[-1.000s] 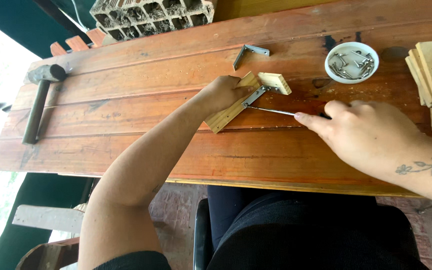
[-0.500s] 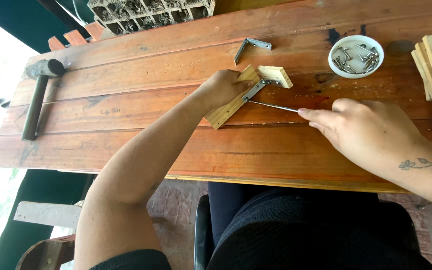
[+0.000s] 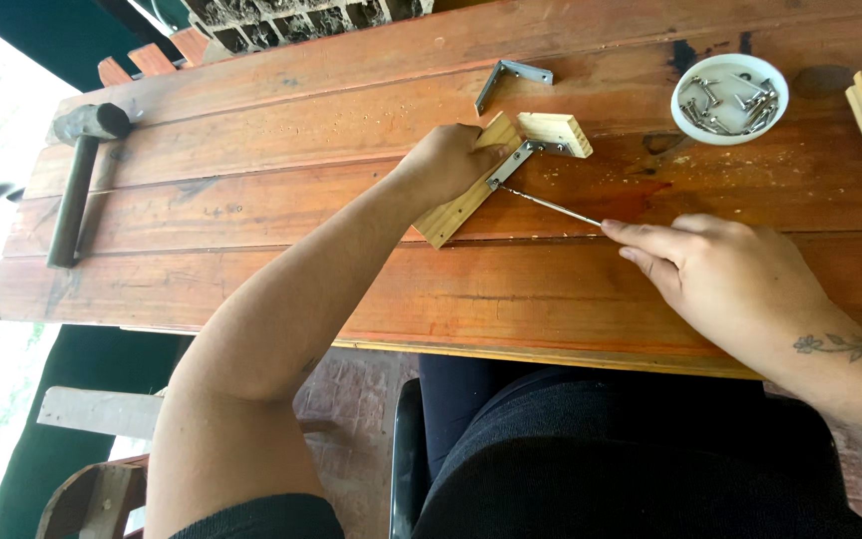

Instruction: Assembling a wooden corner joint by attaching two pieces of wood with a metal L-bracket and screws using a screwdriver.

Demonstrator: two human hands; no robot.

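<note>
Head view: left hand [image 3: 448, 162] presses down on L-shaped wooden piece [image 3: 481, 180] lying mid-surface [image 3: 251, 200], fingers curled over it. Right hand [image 3: 725, 279] grips screwdriver [image 3: 551, 206], fingers pinched around handle end; tip at metal bracket [image 3: 519, 160] in corner. White bowl of screws [image 3: 729, 98] beyond, mallet [image 3: 77, 180] far left.

The counter [image 3: 251, 200] is reddish varnished wood with a slight sheen, its planks scuffed and stained. The joined blocks [image 3: 481, 180] are pale, bare, matt wood, carrying a dull grey metal bracket [image 3: 511, 165]. A glossy white bowl [image 3: 729, 100] holds shiny metal screws [image 3: 725, 103]; the hammer [image 3: 77, 180] looks dark and matt.
</note>
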